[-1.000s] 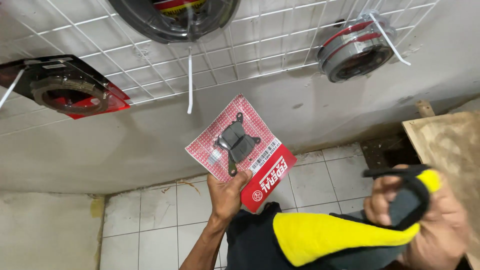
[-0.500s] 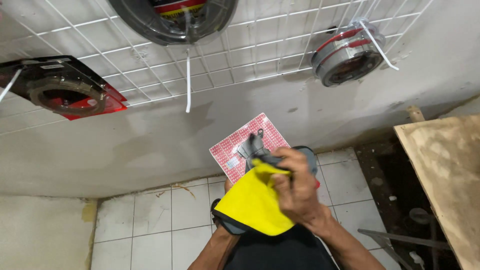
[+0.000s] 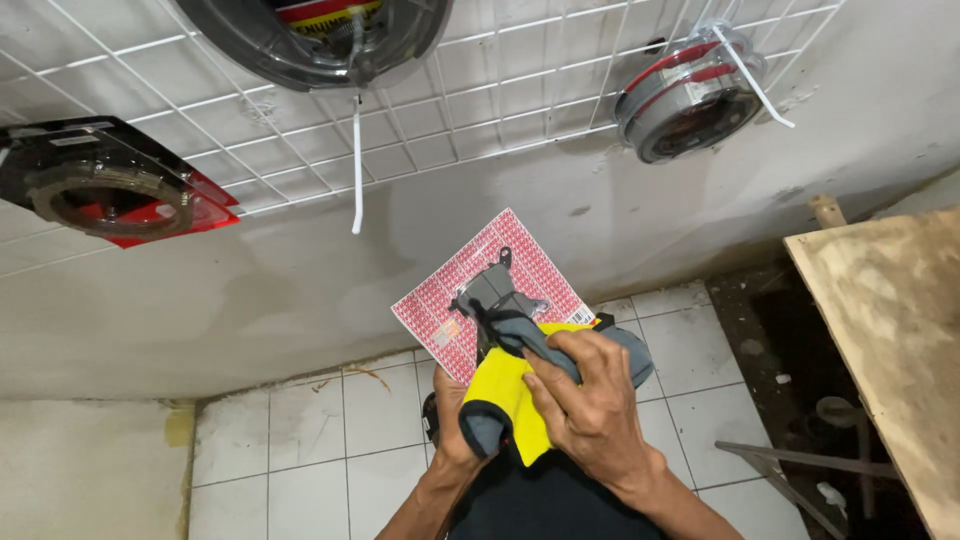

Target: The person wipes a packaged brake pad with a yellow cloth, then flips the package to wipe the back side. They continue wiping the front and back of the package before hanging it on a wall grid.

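Observation:
A flat red-and-white blister pack with a dark metal part under clear plastic is held up in front of the wall. My left hand grips it from below, mostly hidden behind a yellow-and-grey cloth. My right hand is closed on that cloth and presses it against the lower right of the pack, covering that corner.
A white wire grid hangs on the wall with packaged round parts: a red-backed one at left, a dark one at top, a clear one at right. A plywood board stands right. White floor tiles lie below.
My right hand has brought the yellow-and-grey cloth from the lower right up and left onto the blister pack. The pack has been raised slightly and stays in my left hand.

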